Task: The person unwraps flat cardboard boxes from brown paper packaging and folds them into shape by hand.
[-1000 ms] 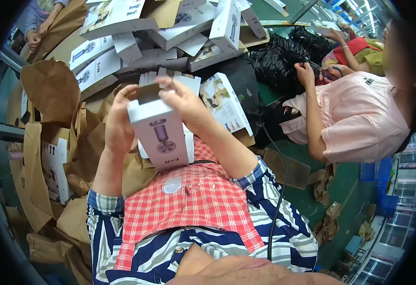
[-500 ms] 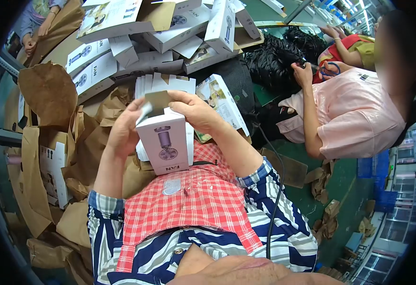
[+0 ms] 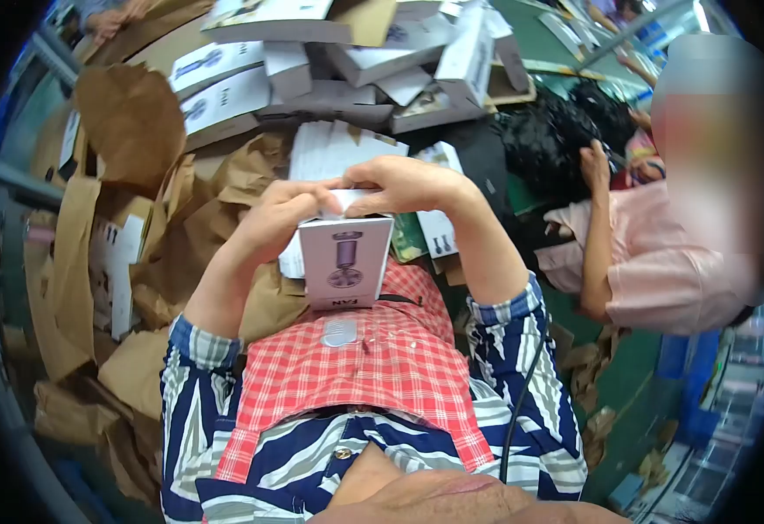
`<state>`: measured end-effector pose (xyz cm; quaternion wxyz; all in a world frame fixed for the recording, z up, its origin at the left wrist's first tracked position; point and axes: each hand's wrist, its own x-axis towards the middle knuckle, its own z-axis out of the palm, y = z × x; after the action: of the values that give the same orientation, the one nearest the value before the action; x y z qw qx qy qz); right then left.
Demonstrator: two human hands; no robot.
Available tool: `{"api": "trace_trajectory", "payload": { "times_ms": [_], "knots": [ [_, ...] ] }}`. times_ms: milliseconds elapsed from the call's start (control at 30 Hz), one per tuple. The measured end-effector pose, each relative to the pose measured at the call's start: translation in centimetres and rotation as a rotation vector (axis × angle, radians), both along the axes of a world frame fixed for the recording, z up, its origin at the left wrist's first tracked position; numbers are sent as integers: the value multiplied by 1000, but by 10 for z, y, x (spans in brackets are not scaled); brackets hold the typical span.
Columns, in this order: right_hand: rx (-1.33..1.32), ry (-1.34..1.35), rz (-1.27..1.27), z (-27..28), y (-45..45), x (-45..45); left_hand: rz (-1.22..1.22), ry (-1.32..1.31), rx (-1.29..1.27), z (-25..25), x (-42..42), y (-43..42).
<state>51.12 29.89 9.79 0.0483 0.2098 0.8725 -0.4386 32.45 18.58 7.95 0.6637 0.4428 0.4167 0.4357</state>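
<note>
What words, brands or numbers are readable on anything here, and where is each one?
"FAN": on the front of the held white box, under the fan picture.
"FAN": on a white box in the pile.
Too small or blurred to read: the print on the picture box behind the held one, and any other lettering on the pile.
No numbers are legible.

Glossy black heap (image 3: 557,140), a person in a pink shirt (image 3: 661,284) just right of it, a metal bar (image 3: 618,40) above it, large brown paper (image 3: 129,118) well to its left, green floor (image 3: 631,384) and blue bins (image 3: 674,356) below and right of it.
</note>
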Motion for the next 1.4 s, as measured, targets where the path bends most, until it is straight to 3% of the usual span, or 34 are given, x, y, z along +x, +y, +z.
{"api": "trace_trajectory", "payload": {
  "times_ms": [100, 167, 200, 267, 367, 433, 500, 567, 633, 667, 700, 767, 800, 867, 900, 967, 1033, 1067, 1100, 1167, 1233, 1300, 1400],
  "knots": [
    [-47, 102, -43, 3, -4, 2, -15, -40, -7, 2, -3, -4],
    [-446, 266, -218, 10, -14, 8, 7, -166, -2, -5, -12, -7],
    [-463, 508, -98, 3, -17, 11, 53, -194, -14, -11, -17, -7],
    [-103, 295, -43, 1, -29, 11, 174, -188, 3, -16, -18, -6],
    [-12, 304, -214, 9, -15, 13, 433, -277, 106, -12, -14, 3],
    [65, 569, -464, 32, 10, 23, 772, -163, 469, -2, -28, 10],
    [-307, 1112, -697, 52, 29, 23, 939, -165, 596, 6, -40, 7],
    [-659, 1378, -605, 61, 51, 34, 951, -108, 637, 7, -46, 5],
    [-538, 1288, -768, 41, 54, 30, 907, -56, 570, -2, -48, 2],
    [-288, 968, -934, 27, 45, 27, 837, 6, 498, -9, -51, 0],
    [-58, 803, -857, -4, 48, 32, 797, 62, 440, -19, -52, 0],
    [48, 564, -859, -42, 32, 25, 699, 182, 310, -34, -53, 0],
    [240, 406, -847, -73, 34, 23, 686, 229, 261, -40, -50, 4],
    [255, 68, -887, -92, 22, 9, 652, 383, 187, -51, -42, 20],
    [249, 93, -917, -133, 30, 4, 640, 513, 197, -67, -42, 32],
    [202, 38, -891, -145, 25, -9, 581, 781, 185, -83, -33, 54],
    [259, 213, -836, -133, 11, -17, 432, 827, 124, -78, -16, 64],
    [207, 209, -800, -113, 5, -15, 363, 847, 161, -101, -17, 71],
    [149, 206, -761, -97, 0, -11, 339, 842, 170, -107, -18, 72],
    [90, 459, -770, -90, 5, 4, 407, 956, 333, -118, -19, 67],
    [509, 694, -751, -55, 13, 17, 536, 842, 506, -76, -14, 54],
    [840, 562, -748, -29, 23, 25, 698, 826, 719, -60, -19, 55],
    [966, 548, -666, -28, 52, 11, 746, 1121, 1010, -9, -18, 64]
  ]
}}
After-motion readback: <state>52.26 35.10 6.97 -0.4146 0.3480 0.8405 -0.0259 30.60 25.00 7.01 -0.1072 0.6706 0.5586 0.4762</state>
